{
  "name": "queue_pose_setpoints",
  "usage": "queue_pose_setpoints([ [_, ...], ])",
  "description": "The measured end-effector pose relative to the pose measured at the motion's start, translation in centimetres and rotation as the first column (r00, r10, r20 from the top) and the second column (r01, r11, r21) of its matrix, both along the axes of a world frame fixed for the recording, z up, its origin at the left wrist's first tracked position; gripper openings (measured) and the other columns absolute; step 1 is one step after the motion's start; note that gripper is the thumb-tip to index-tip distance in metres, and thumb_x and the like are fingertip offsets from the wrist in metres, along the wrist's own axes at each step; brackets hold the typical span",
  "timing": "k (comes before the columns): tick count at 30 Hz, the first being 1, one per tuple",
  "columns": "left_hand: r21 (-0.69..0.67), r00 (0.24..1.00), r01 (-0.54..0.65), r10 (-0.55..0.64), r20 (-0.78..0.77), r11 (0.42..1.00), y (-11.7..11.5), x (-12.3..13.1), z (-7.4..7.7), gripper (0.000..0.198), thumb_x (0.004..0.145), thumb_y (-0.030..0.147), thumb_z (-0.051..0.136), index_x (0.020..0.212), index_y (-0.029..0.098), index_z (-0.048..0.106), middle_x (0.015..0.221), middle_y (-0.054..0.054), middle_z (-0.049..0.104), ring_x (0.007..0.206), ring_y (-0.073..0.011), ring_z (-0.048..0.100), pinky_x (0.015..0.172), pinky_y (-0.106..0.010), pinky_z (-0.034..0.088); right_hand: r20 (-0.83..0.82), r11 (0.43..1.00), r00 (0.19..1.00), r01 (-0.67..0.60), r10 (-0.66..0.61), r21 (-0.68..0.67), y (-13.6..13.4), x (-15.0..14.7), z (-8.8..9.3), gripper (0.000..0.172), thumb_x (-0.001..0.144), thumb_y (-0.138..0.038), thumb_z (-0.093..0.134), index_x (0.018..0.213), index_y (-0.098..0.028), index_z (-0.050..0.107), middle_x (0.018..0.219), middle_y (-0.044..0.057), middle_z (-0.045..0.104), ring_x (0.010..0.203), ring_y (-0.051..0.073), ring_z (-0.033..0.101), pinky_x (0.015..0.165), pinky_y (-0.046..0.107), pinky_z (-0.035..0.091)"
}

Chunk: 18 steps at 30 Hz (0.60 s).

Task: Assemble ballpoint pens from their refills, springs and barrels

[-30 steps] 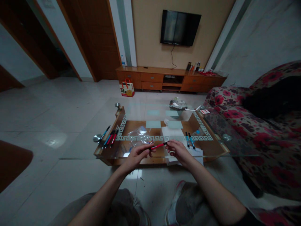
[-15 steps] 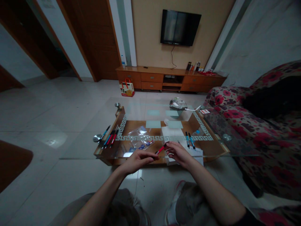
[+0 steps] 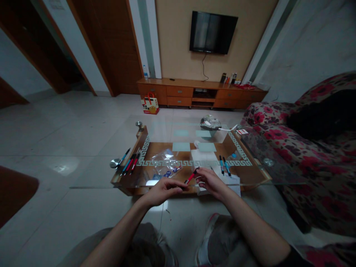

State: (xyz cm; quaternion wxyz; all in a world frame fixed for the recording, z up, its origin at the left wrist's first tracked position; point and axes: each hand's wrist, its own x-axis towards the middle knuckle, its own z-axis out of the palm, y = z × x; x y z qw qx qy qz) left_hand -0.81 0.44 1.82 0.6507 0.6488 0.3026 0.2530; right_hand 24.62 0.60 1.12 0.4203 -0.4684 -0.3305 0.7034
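My left hand (image 3: 162, 190) pinches the lower end of a red pen (image 3: 191, 176) above the near edge of the glass coffee table (image 3: 94, 174). My right hand (image 3: 210, 180) is curled, its fingertips at the pen's dark upper tip. The pen tilts up to the right. Several red and blue pens (image 3: 129, 163) lie on the glass at the left. Two blue pens (image 3: 224, 165) lie just right of my right hand. A clear plastic bag (image 3: 164, 159) with small blue bits lies beyond my left hand.
White paper (image 3: 230, 181) lies under my right hand. A foil-covered bowl (image 3: 210, 123) stands at the table's far side. A floral sofa (image 3: 311, 155) runs along the right. A wooden TV cabinet (image 3: 200, 92), a TV and a gift bag (image 3: 150, 104) stand at the far wall.
The pen has swung from nearly level to tilted up to the right. My left hand has dropped slightly toward me, still pinching the pen.
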Motion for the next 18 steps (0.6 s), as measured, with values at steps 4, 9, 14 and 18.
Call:
queue_pose_setpoints([
  [4, 0.046, 0.999, -0.023, 0.021, 0.033, 0.999, 0.0, 0.1, 0.4, 0.036, 0.089, 0.035, 0.066, 0.119, 0.017, 0.070, 0.116, -0.013, 0.071, 0.105, -0.0229, 0.066, 0.091, -0.032, 0.049, 0.051, 0.996, 0.994, -0.093, 0.093, -0.016, -0.3, -0.4, 0.1, 0.030, 0.078, -0.043, 0.074, 0.093, -0.018, 0.069, 0.096, 0.006, 0.070, 0.070, 0.011, 0.059, 0.055, 0.021, 0.037],
  [9, 0.084, 0.999, 0.036, -0.034, -0.024, 0.996, -0.3, 0.4, 0.8, 0.034, 0.090, 0.036, 0.063, 0.118, 0.018, 0.071, 0.114, -0.012, 0.071, 0.101, -0.0224, 0.065, 0.088, -0.032, 0.049, 0.121, 0.985, 0.977, -0.175, 0.173, 0.005, -0.8, -0.9, 0.5, 0.033, 0.073, -0.035, 0.078, 0.101, -0.021, 0.070, 0.092, 0.003, 0.070, 0.072, 0.012, 0.060, 0.057, 0.021, 0.038],
  [14, 0.091, 0.999, 0.020, -0.017, -0.035, 0.996, -0.3, 0.5, 0.7, 0.038, 0.089, 0.036, 0.064, 0.123, 0.019, 0.068, 0.114, -0.012, 0.071, 0.099, -0.0225, 0.065, 0.088, -0.033, 0.049, 0.128, 0.966, 0.961, -0.254, 0.245, 0.057, -1.2, -1.4, 0.7, 0.036, 0.069, -0.036, 0.082, 0.100, -0.021, 0.071, 0.089, 0.003, 0.071, 0.075, 0.013, 0.061, 0.059, 0.021, 0.038],
  [18, 0.089, 0.999, 0.029, -0.026, -0.043, 0.996, -0.5, 0.6, 0.6, 0.043, 0.090, 0.037, 0.064, 0.130, 0.022, 0.064, 0.115, -0.011, 0.070, 0.101, -0.0218, 0.064, 0.090, -0.034, 0.048, 0.108, 0.976, 0.972, -0.215, 0.209, 0.046, -0.9, -1.1, 0.9, 0.037, 0.074, -0.043, 0.078, 0.101, -0.020, 0.069, 0.090, 0.005, 0.071, 0.076, 0.014, 0.063, 0.060, 0.022, 0.039],
])
